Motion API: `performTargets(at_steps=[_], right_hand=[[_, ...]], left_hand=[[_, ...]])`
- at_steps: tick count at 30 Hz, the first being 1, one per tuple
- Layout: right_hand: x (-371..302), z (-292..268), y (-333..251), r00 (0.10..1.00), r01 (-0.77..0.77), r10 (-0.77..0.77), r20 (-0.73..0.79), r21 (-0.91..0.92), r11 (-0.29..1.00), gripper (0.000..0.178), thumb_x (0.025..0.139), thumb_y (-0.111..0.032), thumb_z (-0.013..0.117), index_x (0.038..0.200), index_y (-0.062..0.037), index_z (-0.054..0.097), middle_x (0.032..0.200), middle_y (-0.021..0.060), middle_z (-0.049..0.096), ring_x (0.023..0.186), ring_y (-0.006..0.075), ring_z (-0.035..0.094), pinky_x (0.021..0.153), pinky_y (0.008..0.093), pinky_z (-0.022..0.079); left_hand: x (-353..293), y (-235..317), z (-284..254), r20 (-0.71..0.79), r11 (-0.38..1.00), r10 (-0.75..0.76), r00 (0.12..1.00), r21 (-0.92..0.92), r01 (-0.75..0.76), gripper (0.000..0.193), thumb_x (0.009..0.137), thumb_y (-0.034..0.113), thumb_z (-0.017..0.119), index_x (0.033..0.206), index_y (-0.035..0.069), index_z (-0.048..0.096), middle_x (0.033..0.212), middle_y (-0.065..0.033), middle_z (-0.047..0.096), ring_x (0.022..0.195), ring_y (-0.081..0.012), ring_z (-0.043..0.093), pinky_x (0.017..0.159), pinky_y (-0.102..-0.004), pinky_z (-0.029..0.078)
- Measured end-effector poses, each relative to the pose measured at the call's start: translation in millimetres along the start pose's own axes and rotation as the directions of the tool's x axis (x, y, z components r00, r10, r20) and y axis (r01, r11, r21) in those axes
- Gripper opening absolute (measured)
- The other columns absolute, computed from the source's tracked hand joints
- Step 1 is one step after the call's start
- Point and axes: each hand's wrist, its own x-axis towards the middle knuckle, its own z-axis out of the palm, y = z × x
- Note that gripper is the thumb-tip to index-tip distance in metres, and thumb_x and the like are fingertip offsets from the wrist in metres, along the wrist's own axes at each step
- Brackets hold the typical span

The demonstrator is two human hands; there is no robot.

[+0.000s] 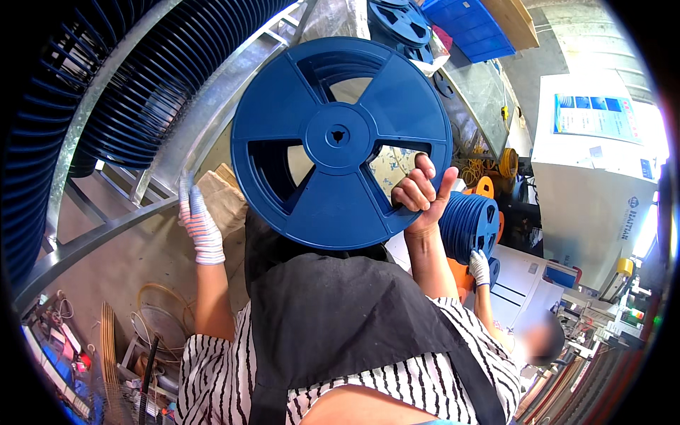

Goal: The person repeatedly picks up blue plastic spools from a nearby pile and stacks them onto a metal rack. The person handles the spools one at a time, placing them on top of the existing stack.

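The right grip (421,193) is curled through the blue reel's (338,205) four o'clock window, holding it; the gloved left grip (204,230), fingers extended, appears empty at nine. The reel is up at twelve o'clock, not yet set down. More reels (191,57) fill the rack (106,240) at ten; what remains, I cannot tell.

Left hand (200,225) upright, seemingly flat, right hand (425,193) curled

**Round blue plastic spool (322,209), held one-handed**

Your bare right hand (423,193) grips its rim through an opening; your striped-gloved left hand (202,228) extends its fingers beside a grey metal rack (53,269). A co-worker's white-gloved hand (479,268) touches a blue wound reel (462,221).
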Motion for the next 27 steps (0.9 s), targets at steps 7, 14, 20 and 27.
performTargets(at_steps=[7, 14, 20, 27], right_hand=[[2, -5, 6, 1.000, -0.013, 0.015, -0.027, 0.095, 0.995, 0.036, 0.091, -0.041, 0.059, 0.085, -0.0110, 0.040, 0.052, -0.0058, 0.039, 0.041, 0.0035, 0.038, 0.042, 0.0194, 0.030], [-4, -11, 0, 0.999, 0.008, -0.004, -0.044, 0.081, 0.997, 0.036, 0.091, -0.043, 0.058, 0.086, -0.0113, 0.041, 0.053, -0.0047, 0.041, 0.042, 0.0040, 0.040, 0.044, 0.0197, 0.033], [-10, -14, -4, 1.000, -0.006, 0.006, -0.019, -0.028, 1.000, 0.041, 0.090, -0.049, 0.055, 0.089, -0.0102, 0.041, 0.053, -0.0043, 0.040, 0.043, 0.0047, 0.039, 0.044, 0.0196, 0.032], [-22, 9, 19, 0.997, -0.071, 0.056, -0.046, -0.448, 0.891, 0.057, 0.084, -0.063, 0.053, 0.095, -0.0082, 0.048, 0.057, -0.0038, 0.042, 0.045, 0.0079, 0.037, 0.044, 0.0224, 0.030]], left_hand=[[-7, 59, 19, 0.063, 0.979, 0.192, 0.979, -0.080, -0.187, 0.042, 0.097, 0.016, 0.041, 0.135, 0.000, 0.045, 0.136, -0.0137, 0.048, 0.126, -0.0230, 0.043, 0.107, -0.0343, 0.030], [-15, 78, 35, 0.113, 0.962, 0.272, 0.956, -0.070, -0.266, 0.041, 0.096, 0.015, 0.045, 0.133, 0.000, 0.046, 0.134, -0.0140, 0.050, 0.124, -0.0232, 0.046, 0.106, -0.0350, 0.032], [-39, 107, 70, 0.428, 0.860, 0.373, 0.823, 0.174, -0.480, 0.048, 0.087, 0.016, 0.063, 0.130, -0.001, 0.049, 0.107, -0.0159, 0.061, 0.096, -0.0243, 0.058, 0.088, -0.0345, 0.045], [-75, 120, 137, 0.656, 0.816, -0.005, 0.755, 0.439, -0.376, 0.106, 0.071, 0.055, 0.070, 0.146, 0.004, 0.016, 0.110, -0.0263, 0.055, 0.102, -0.0425, 0.054, 0.092, -0.0452, 0.042]])
